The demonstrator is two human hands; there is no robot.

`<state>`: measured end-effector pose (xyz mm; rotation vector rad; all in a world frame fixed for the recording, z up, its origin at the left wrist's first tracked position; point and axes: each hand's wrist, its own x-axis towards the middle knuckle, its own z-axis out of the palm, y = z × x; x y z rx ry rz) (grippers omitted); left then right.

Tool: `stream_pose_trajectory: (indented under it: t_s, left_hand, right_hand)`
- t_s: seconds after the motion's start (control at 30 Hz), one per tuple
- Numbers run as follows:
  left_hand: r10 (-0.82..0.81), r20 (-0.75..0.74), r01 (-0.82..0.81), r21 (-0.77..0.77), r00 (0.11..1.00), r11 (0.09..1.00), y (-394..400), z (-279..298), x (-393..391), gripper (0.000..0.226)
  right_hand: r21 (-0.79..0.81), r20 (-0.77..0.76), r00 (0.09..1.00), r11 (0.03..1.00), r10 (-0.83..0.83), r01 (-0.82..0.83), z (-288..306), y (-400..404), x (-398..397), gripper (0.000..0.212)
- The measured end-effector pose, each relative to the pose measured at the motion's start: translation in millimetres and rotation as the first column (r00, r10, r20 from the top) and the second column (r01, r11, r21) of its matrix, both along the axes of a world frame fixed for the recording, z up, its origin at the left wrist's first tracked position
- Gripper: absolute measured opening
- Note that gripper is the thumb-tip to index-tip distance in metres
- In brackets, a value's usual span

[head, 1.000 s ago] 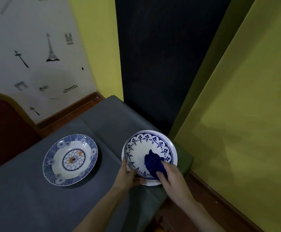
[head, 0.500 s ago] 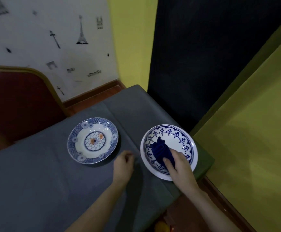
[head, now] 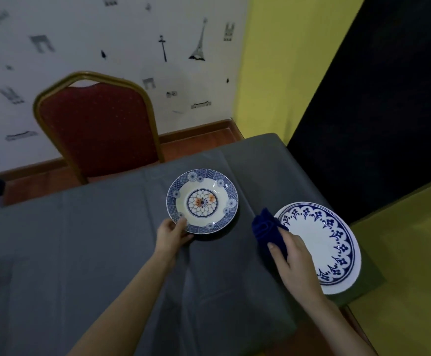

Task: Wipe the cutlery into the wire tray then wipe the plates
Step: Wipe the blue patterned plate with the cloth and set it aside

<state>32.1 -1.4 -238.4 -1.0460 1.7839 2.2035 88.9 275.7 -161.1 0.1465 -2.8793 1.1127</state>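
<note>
Both hands grip: left hand (head: 171, 233) patterned plate (head: 202, 200), right hand (head: 293, 260) seemingly cloth (head: 267, 231).

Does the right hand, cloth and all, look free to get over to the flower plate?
Probably yes. The right hand holds the cloth beside the flower plate, with only bare tablecloth between; the left hand grips just the near rim.

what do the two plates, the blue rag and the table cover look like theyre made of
Flower-centre plate: likely glazed ceramic, glossy white with printed blue pattern.
Big plate: same look, smooth white glaze, painted blue border.
Blue rag: soft cloth, bunched in the right hand, possibly microfibre.
Table cover: matte grey woven fabric, with fold creases.
</note>
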Motion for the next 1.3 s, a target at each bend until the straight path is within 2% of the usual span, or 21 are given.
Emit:
stream_pose_trajectory:
  t_s: [0.13,0.3,0.4,0.53,0.67,0.83,0.93,1.07,1.17,1.3]
  left_hand:
    - [0.016,0.019,-0.015,-0.076,1.0,0.997,1.7,-6.2,-6.2,0.014]
    - [-0.09,0.071,0.098,-0.12,0.993,0.988,-40.9,-3.8,23.9,0.018]
    - [-0.181,0.071,0.19,-0.131,0.981,0.973,-80.9,2.5,54.9,0.018]
    - [-0.28,0.067,0.287,-0.138,0.958,0.948,-128.8,13.8,102.8,0.023]
    - [-0.333,0.113,0.348,-0.167,0.936,0.922,-179.2,15.0,155.6,0.018]
    - [-0.331,0.114,0.347,-0.181,0.937,0.92,-225.9,3.5,207.7,0.017]
    - [-0.314,0.079,0.323,-0.157,0.946,0.933,-236.0,-2.2,227.5,0.017]
    - [-0.314,0.051,0.318,-0.159,0.948,0.935,-236.3,-4.8,234.5,0.019]
    - [-0.312,0.05,0.316,-0.139,0.949,0.938,-236.8,-9.7,234.9,0.019]
    - [-0.301,0.047,0.304,-0.124,0.953,0.944,-233.4,-12.3,237.0,0.019]
  right_hand:
    - [0.007,-0.008,1.0,1.0,0.005,-0.005,10.1,-9.0,7.0,0.032]
    - [0.003,-0.016,1.0,1.0,0.011,-0.011,18.0,-45.4,14.8,0.029]
    - [-0.004,-0.009,0.998,0.998,0.069,-0.069,16.5,-78.7,21.4,0.028]
    - [0.121,-0.042,0.992,0.987,0.116,-0.11,13.7,-122.0,31.6,0.028]
    - [0.232,-0.036,0.977,0.952,0.212,-0.198,4.8,-177.9,46.1,0.026]
    - [0.287,0.017,0.935,0.894,0.355,-0.345,-17.8,-237.0,69.8,0.032]
    - [0.429,0.013,0.911,0.82,0.413,-0.379,-31.4,-260.8,85.1,0.042]
    - [0.647,0.084,0.897,0.661,0.434,-0.381,-44.6,-281.3,100.7,0.059]
    - [0.709,0.098,0.889,0.596,0.448,-0.378,-50.3,-286.7,101.9,0.061]
    - [0.747,0.132,0.793,0.467,0.594,-0.474,-55.1,-278.1,99.1,0.06]
